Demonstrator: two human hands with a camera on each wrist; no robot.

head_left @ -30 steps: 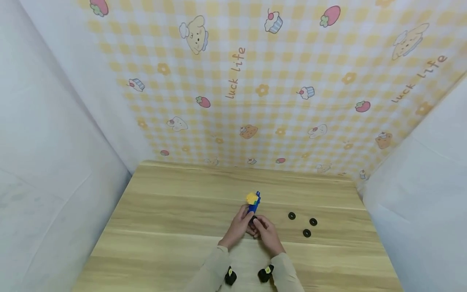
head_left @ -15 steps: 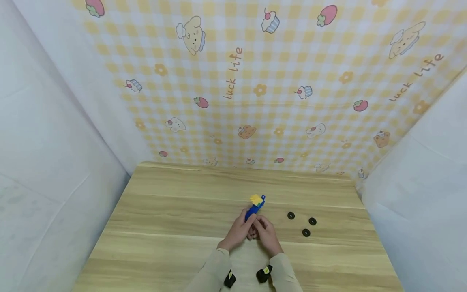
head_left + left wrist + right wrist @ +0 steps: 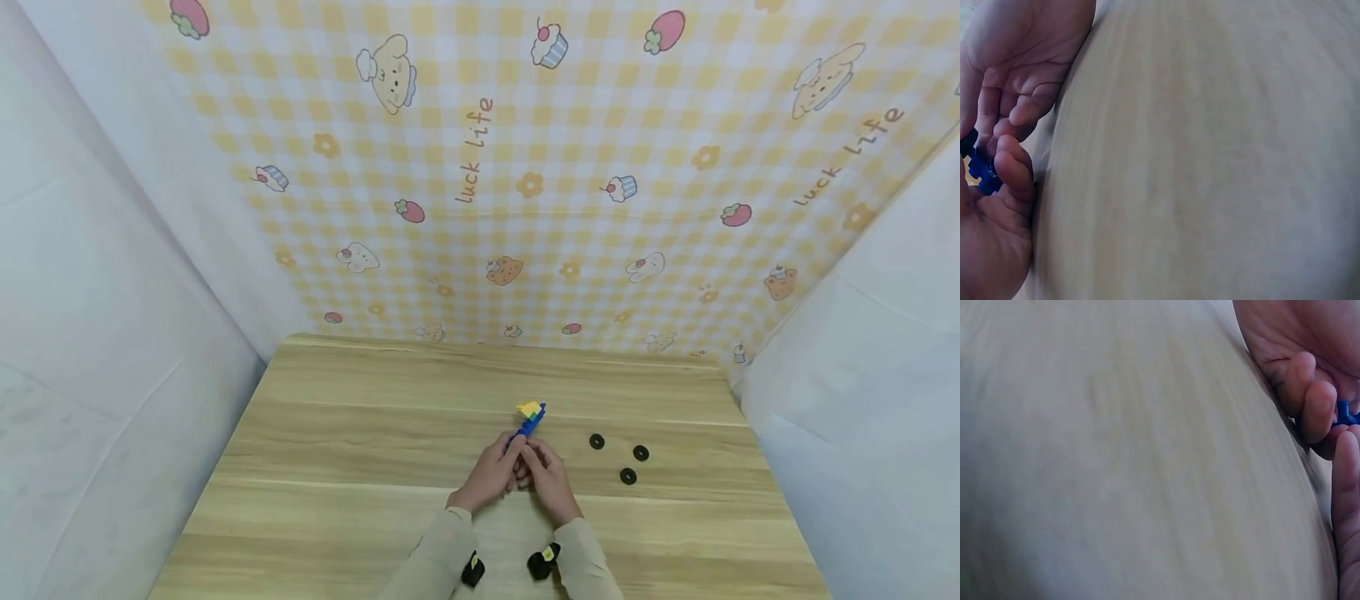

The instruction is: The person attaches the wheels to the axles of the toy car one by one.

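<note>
A small building toy [image 3: 528, 423], with a blue stick-like body and a yellow and green far end, points away and slightly right. My left hand [image 3: 492, 477] grips its near part, thumb on top. My right hand [image 3: 552, 485] meets it there, thumb and fingers pinching at the near end, which the fingers cover. In the left wrist view a studded blue part [image 3: 985, 175] shows between both hands' curled fingers. The right wrist view has a blue peg [image 3: 1344, 412] near the fingertips. Several black toy tyres, one of them [image 3: 597, 442], lie to the right.
The wood-grain table [image 3: 360, 400] runs back to a yellow checked cloth [image 3: 450, 167]. White curtains [image 3: 97, 292] stand at both sides. Black wrist cameras [image 3: 542, 562] sit at the cuffs of the beige sleeves [image 3: 588, 558].
The toy has turned in the hands, its far end swinging right. A black ring seen between the thumbs a second ago is now covered. The view has shifted slightly.
</note>
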